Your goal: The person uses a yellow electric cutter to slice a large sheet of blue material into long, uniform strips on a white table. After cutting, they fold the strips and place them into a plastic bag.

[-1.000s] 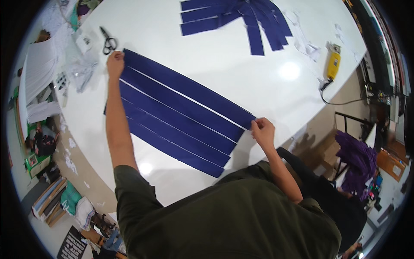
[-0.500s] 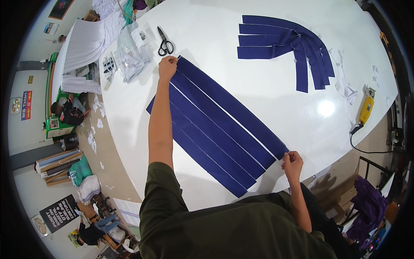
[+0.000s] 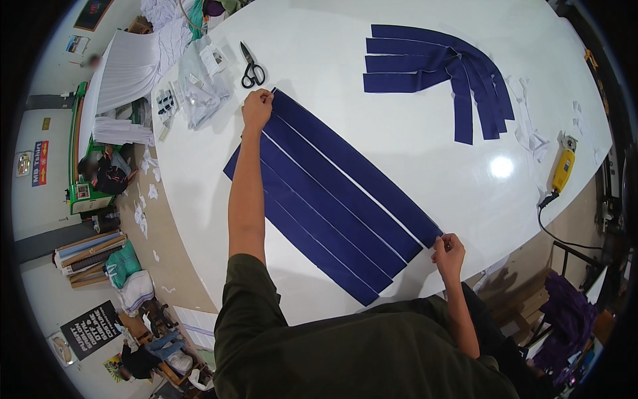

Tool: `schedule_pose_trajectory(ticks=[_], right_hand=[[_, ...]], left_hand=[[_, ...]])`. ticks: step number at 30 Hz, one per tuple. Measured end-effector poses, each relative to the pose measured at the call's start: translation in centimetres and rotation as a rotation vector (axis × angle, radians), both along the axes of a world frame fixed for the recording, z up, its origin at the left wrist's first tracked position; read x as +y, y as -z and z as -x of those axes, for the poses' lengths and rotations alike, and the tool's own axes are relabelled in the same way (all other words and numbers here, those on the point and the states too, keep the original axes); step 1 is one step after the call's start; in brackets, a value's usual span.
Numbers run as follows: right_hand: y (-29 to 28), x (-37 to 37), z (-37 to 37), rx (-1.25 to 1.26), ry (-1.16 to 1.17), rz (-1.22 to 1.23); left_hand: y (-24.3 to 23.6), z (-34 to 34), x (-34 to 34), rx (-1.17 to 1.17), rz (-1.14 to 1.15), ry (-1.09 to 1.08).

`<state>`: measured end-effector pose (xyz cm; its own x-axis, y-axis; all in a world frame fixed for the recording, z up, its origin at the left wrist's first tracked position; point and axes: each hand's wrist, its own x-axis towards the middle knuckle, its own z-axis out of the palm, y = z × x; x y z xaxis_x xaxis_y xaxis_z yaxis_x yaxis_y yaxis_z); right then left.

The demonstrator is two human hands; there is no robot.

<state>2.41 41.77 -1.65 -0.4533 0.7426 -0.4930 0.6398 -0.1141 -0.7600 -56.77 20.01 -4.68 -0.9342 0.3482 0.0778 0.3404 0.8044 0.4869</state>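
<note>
Several long navy fabric strips lie side by side at a slant on the white table. My left hand (image 3: 256,108) pinches the upper left end of the outermost far fabric strip (image 3: 352,159). At that strip's lower right end, my right hand (image 3: 449,254) pinches the corner. A thin white gap parts this strip from the neighbouring fabric strips (image 3: 319,213), which lie flat nearer my body. My left forearm passes over their left ends and hides part of them. Farther off, a draped bundle of navy strips (image 3: 445,60) is bent over itself.
Black-handled scissors (image 3: 252,66) lie beyond my left hand, beside clear plastic bags (image 3: 203,86). A yellow corded cutter (image 3: 563,166) rests near the right edge of the white table (image 3: 312,53), by white scraps (image 3: 531,136). Two people are in the background at left.
Both hands keep their pinch on the strip's ends. The whole view has shifted very slightly; the strips lie almost as before.
</note>
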Motion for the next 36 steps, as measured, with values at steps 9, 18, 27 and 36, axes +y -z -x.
schedule_pose_trajectory(ticks=[9, 18, 27, 36], right_hand=[[0.0, -0.1, 0.0, 0.018, 0.026, 0.009], [-0.6, -0.2, 0.1, 0.019, 0.025, 0.01], [-0.5, 0.0, 0.8, 0.028, -0.007, 0.052], [1.0, 0.0, 0.6, 0.038, 0.003, 0.014]], left_hand=[[1.8, 0.2, -0.2, 0.21, 0.099, 0.074], [0.1, 0.5, 0.0, 0.318, 0.057, 0.072], [1.7, 2.1, -0.1, 0.241, 0.057, 0.04], [3.4, 3.5, 0.3, 0.249, 0.061, 0.059]])
